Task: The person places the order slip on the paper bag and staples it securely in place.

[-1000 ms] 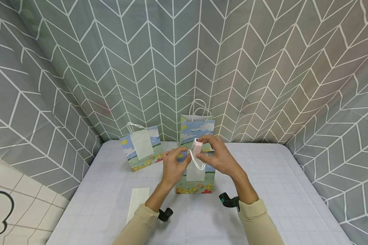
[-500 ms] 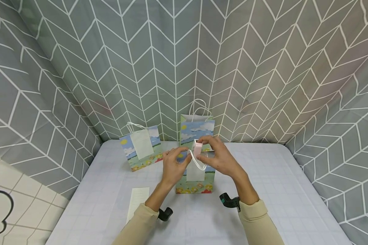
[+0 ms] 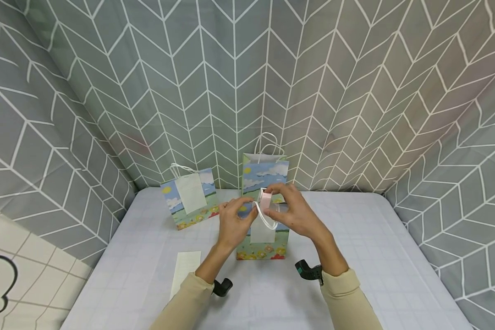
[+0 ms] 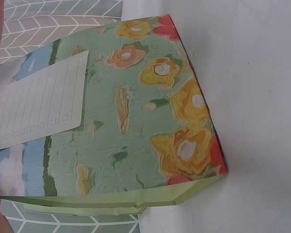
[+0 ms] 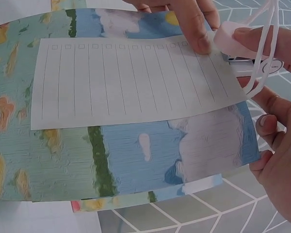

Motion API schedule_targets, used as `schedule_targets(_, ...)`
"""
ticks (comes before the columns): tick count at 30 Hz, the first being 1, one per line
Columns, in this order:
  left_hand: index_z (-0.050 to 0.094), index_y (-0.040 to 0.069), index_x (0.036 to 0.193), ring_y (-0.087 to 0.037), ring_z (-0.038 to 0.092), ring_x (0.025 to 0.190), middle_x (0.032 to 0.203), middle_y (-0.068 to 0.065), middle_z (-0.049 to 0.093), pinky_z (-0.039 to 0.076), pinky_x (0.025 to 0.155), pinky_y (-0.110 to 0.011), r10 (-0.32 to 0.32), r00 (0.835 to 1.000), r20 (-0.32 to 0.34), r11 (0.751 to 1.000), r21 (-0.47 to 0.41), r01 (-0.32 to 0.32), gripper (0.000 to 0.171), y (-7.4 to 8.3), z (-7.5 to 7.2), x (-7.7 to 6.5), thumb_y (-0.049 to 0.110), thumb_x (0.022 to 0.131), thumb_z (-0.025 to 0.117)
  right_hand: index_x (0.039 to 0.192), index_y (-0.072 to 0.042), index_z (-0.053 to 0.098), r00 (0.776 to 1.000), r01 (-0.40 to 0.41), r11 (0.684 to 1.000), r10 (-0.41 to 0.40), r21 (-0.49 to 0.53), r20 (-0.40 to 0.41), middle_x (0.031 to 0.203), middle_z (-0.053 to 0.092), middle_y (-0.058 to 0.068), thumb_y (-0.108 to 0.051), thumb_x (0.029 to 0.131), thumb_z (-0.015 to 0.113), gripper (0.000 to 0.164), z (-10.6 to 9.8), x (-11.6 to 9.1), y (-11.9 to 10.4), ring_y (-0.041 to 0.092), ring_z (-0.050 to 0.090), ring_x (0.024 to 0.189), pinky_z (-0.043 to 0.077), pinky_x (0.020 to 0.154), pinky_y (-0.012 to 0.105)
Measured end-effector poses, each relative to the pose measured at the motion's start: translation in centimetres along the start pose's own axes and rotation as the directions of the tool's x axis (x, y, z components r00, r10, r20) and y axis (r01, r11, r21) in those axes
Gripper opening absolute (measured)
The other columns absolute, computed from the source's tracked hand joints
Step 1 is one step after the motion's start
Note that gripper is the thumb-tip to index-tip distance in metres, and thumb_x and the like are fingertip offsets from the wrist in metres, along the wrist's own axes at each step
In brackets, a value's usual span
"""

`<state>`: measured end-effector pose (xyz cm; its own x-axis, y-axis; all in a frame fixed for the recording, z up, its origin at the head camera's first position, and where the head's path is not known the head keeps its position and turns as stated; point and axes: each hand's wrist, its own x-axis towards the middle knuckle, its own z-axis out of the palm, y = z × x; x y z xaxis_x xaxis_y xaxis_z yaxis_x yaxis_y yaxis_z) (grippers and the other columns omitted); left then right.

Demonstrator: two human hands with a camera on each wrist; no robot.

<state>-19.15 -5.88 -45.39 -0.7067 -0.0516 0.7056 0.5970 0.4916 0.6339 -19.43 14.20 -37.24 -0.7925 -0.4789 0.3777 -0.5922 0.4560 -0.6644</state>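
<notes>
A paper gift bag [image 3: 261, 252] with painted flowers and clouds stands in front of me. On its face lies a lined sheet [image 5: 131, 82] with a column of small checkboxes. My left hand [image 3: 233, 223] pinches the bag's top edge, its thumb pressing the sheet against the bag. At that same edge my right hand [image 3: 294, 213] grips a small pink stapler [image 5: 233, 41] between thumb and fingers. The bag's white cord handles [image 5: 266, 48] hang looped beside the stapler. The left wrist view shows mainly the bag's flowered lower front [image 4: 121, 107].
A similar bag [image 3: 173, 201] with a sheet on its front leans at the left. Behind the front bag stands another bag [image 3: 266, 173], handles up. A loose sheet [image 3: 185, 268] lies by my left forearm. A patterned curtain [image 3: 247, 91] hangs behind the table [image 3: 354, 247].
</notes>
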Motion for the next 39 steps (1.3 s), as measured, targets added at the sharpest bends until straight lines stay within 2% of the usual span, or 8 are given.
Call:
schedule_targets(3,0.075,0.012,0.106,-0.024,0.068,0.093,0.102,-0.004,0.076,0.032,0.088,-0.050,-0.009,1.000,0.005,1.000,-0.002,0.009,0.019,0.0,0.0,0.0,0.021,0.089,0.078,0.132,-0.022,0.057,1.000,0.004,1.000,-0.004,-0.013,-0.004,0.122,0.060,0.004,-0.023,0.089,0.080,0.049,-0.1,0.0,0.1,0.028,0.049,0.118,0.030,0.109,0.065)
schedule_targets(7,0.075,0.012,0.105,-0.024,0.068,0.094,0.102,-0.003,0.076,0.030,0.089,-0.049,-0.022,1.000,0.019,1.000,-0.012,0.022,0.018,0.0,0.0,0.0,0.023,0.090,0.077,0.142,-0.020,0.051,1.000,-0.020,0.999,0.020,-0.030,-0.002,0.128,0.058,0.006,-0.025,0.089,0.080,0.060,-0.1,-0.1,0.3,0.029,0.048,0.122,0.039,0.102,0.061)
schedule_targets(9,0.075,0.013,0.105,-0.023,0.067,0.094,0.102,-0.003,0.076,0.030,0.089,-0.049,-0.020,1.000,0.021,1.000,-0.016,0.020,0.018,0.0,0.0,0.0,0.023,0.090,0.077,0.144,-0.019,0.050,0.999,-0.035,0.999,0.035,-0.040,-0.002,0.129,0.058,0.006,-0.026,0.089,0.079,0.063,-0.2,-0.2,0.3,0.029,0.047,0.123,0.038,0.103,0.061)
schedule_targets(14,0.075,0.016,0.104,-0.023,0.068,0.093,0.101,-0.002,0.076,0.030,0.088,-0.049,-0.009,1.000,0.022,1.000,-0.016,0.010,0.016,-0.1,-0.1,0.1,0.022,0.090,0.078,0.140,-0.015,0.056,0.998,-0.055,0.996,0.056,-0.063,0.004,0.127,0.060,0.006,-0.028,0.089,0.079,0.057,-0.2,-0.2,0.4,0.028,0.046,0.120,0.038,0.103,0.061)
schedule_targets(18,0.075,0.016,0.105,-0.027,0.068,0.094,0.101,-0.002,0.076,0.031,0.089,-0.049,-0.019,0.999,0.035,1.000,-0.020,0.020,0.018,-0.1,-0.1,0.1,0.024,0.090,0.078,0.141,-0.019,0.054,0.997,-0.079,0.995,0.080,-0.061,0.016,0.126,0.061,0.007,-0.030,0.090,0.078,0.057,-0.2,-0.2,0.4,0.028,0.046,0.120,0.043,0.095,0.059)
schedule_targets(26,0.075,0.013,0.107,-0.029,0.068,0.092,0.102,-0.003,0.076,0.031,0.089,-0.049,-0.021,0.999,0.050,0.999,-0.030,0.022,0.020,-0.2,-0.2,0.1,0.024,0.090,0.078,0.143,-0.023,0.052,0.998,-0.070,0.997,0.070,-0.044,0.000,0.121,0.068,0.008,-0.030,0.090,0.077,0.059,-0.1,-0.3,0.8,0.030,0.046,0.125,0.020,0.106,0.063)
schedule_targets(33,0.075,0.013,0.108,-0.032,0.068,0.093,0.103,-0.004,0.076,0.031,0.089,-0.051,-0.016,0.999,0.043,0.999,-0.031,0.017,0.022,-0.2,-0.2,0.1,0.023,0.089,0.079,0.141,-0.022,0.054,0.999,-0.029,0.999,0.028,-0.040,-0.020,0.120,0.068,0.006,-0.030,0.091,0.076,0.055,0.0,-0.4,1.0,0.031,0.047,0.125,0.015,0.107,0.068)
schedule_targets(39,0.075,0.014,0.109,-0.026,0.068,0.093,0.104,-0.003,0.076,0.032,0.089,-0.050,-0.021,0.998,0.055,1.000,-0.022,0.022,0.022,-0.2,-0.3,0.1,0.023,0.089,0.079,0.139,-0.024,0.055,0.999,-0.011,0.999,0.009,-0.050,-0.035,0.119,0.068,0.005,-0.030,0.091,0.077,0.053,0.1,-0.5,1.1,0.031,0.048,0.125,0.013,0.108,0.070)
